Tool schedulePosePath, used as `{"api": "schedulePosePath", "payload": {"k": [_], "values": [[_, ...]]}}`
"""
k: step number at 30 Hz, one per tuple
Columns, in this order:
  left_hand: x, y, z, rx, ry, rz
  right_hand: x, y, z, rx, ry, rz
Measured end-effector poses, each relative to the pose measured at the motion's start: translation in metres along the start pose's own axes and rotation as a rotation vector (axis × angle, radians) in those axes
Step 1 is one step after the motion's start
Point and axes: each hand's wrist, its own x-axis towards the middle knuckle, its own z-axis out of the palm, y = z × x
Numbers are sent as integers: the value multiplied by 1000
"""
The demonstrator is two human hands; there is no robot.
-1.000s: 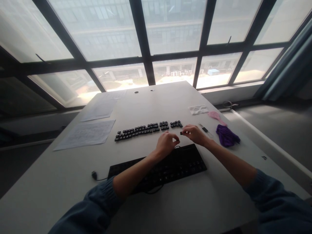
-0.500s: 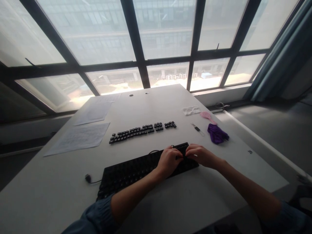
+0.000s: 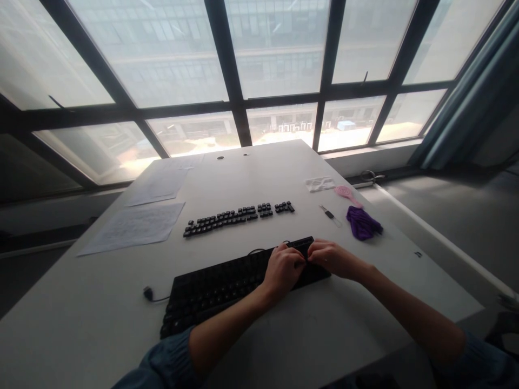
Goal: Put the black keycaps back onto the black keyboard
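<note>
A black keyboard (image 3: pixel 219 286) lies on the white table (image 3: pixel 101 302) in front of me. My left hand (image 3: pixel 284 267) and my right hand (image 3: pixel 329 258) meet over its right end, fingers curled and pressed down on the keyboard. What sits under the fingertips is hidden. Beyond the keyboard, several loose black keycaps (image 3: pixel 237 216) are laid out in rows.
Paper sheets (image 3: pixel 135 227) lie at the left. On the right are a purple cloth (image 3: pixel 362 224), a pink brush (image 3: pixel 346 194), a small tool (image 3: pixel 330 214) and a clear bag (image 3: pixel 320 183). A cable plug (image 3: pixel 148 293) lies left of the keyboard. Large windows stand behind the table.
Both hands came back from the row of keycaps, the right pinching a cap, down to the keyboard's right end. Over the last half second they have held there.
</note>
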Motion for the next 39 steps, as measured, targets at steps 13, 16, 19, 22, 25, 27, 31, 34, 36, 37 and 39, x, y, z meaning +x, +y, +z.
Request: {"api": "schedulePosePath", "payload": {"k": [13,16,19,22,25,27,31,34,36,37,39], "values": [[1,5,-2,24,-13,9,5,3,1,-14,-41,-30],[1,3,0,15,-2,13,5,2,-1,-3,-44,-20],[1,1,0,12,-4,0,5,0,-4,9,-47,-8],[0,1,-3,38,-26,5,4,-1,-5,16,-35,4],[-2,1,-7,110,-64,70,3,0,-4,4,-28,-7],[-5,1,-8,156,-87,114,3,1,-2,-9,-35,-29],[-9,2,-7,207,-113,151,5,2,0,-18,-66,-36],[-10,3,-7,223,-114,152,6,2,-1,-16,-90,-3],[-10,4,-9,234,-116,144,7,1,-3,-19,-113,8],[-10,5,-9,235,-116,136,7,1,-4,-23,-127,9],[-10,6,-10,222,-115,116,8,1,-5,-37,-155,12]]}}
